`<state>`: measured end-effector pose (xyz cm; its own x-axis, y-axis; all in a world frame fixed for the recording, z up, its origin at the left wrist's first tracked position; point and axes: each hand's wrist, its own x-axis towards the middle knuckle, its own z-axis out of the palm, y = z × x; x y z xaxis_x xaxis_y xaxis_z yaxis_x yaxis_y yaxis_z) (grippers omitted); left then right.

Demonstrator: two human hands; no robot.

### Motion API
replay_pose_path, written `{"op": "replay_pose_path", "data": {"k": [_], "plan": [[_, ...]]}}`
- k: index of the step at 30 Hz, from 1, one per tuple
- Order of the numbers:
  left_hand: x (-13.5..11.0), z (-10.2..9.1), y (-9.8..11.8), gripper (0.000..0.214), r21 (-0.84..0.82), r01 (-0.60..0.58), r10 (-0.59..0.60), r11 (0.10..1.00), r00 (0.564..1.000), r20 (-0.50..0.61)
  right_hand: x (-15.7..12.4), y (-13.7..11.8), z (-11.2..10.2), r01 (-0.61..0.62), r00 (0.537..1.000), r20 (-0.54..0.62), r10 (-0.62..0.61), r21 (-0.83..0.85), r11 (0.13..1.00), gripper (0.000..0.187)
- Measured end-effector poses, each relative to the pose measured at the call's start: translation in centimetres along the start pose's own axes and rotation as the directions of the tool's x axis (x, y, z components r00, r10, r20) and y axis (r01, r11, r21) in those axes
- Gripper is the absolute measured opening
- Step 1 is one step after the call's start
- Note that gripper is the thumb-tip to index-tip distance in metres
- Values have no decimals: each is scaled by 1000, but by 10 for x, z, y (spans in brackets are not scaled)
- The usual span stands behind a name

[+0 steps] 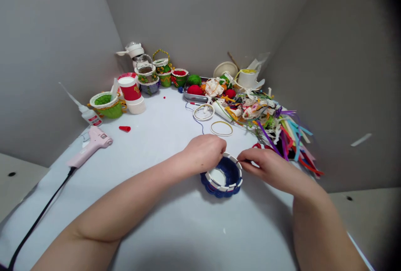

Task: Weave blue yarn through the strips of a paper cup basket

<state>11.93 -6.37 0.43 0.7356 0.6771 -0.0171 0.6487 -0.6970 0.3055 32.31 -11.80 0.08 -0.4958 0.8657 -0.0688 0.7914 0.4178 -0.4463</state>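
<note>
A small round basket [237, 174], dark blue with a white segmented rim and a pale bottom, stands upright on the white table. My left hand [206, 152] is closed at its far left rim, and the fingertips are partly hidden behind the knuckles. On the right side, my right hand [261, 162] pinches at the rim with thumb and forefinger; any small piece between them is too small to make out. Just beyond the basket lie a thin yellowish ring [222, 128] and a white ring [203, 112]. Red-handled scissors [261, 146] lie partly hidden behind my right hand.
At left are a pink glue gun [90, 148] with a black cord, a glue bottle [90, 115], a red cap [124, 128] and a green basket [109, 106]. Farther back stand paper cups [130, 91], small decorated baskets and a tray [197, 97] of yarn. Colourful ribbons [294, 131] heap at right.
</note>
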Motion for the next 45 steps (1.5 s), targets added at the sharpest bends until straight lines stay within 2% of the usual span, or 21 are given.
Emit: {"op": "replay_pose_path", "data": {"k": [6,9,14,17,23,30,33,40,45], "plan": [[-6,-11,2,20,87,55,-62,995,995,83,6,-3,5,-27,999,-22,28,28,999,21],[-9,-14,0,19,74,48,-57,996,990,125,12,-6,9,-24,999,-29,24,26,999,21],[-2,-7,-3,27,-136,-105,110,985,994,27,16,-7,14,-28,999,-38,30,57,998,23],[4,0,-3,14,-205,-82,83,975,997,-5,15,-5,13,-38,998,-38,41,71,997,23],[4,2,-4,12,-174,-46,43,984,999,-25,13,-4,9,-53,996,-71,56,39,998,23],[6,7,-3,15,-235,-128,125,963,992,-26,14,-3,12,-56,997,-55,58,28,998,23],[7,10,-3,19,-212,-111,103,971,993,-49,10,0,8,-59,997,-49,61,38,998,21],[6,10,-3,20,-206,-66,51,976,996,-74,-6,-6,-7,-51,988,-141,56,41,998,21],[7,10,-2,21,-188,-70,55,980,995,-86,-3,-17,0,-59,972,-225,62,21,998,21]]}}
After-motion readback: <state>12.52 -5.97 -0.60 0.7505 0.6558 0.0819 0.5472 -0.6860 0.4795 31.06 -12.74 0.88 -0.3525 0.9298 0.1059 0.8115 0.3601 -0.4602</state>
